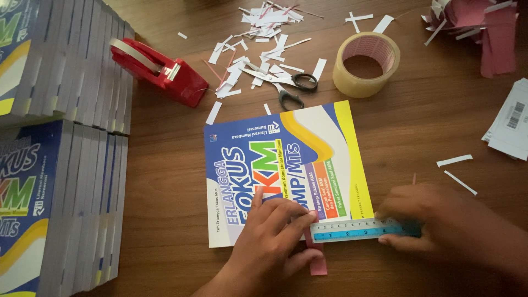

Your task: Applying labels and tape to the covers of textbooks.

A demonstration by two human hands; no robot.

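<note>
A blue, white and yellow paperback book (286, 159) lies flat on the wooden table (165, 181). Along its near edge rests a short blue-tinted ruler (352, 230). My left hand (272, 234) presses down on the book's near edge and the ruler's left end, fingers spread over the cover. Under that hand a narrow pink paper strip (318, 265) sticks out past the book's edge. My right hand (434, 220) pinches the ruler's right end just off the book's corner.
Two stacks of the same books (60, 165) stand at the left. Beyond the book lie a red tape dispenser (159, 70), scissors (286, 82), a roll of clear tape (366, 63) and several paper scraps (258, 33). Pink paper (495, 33) and white labels (511, 121) sit at the right.
</note>
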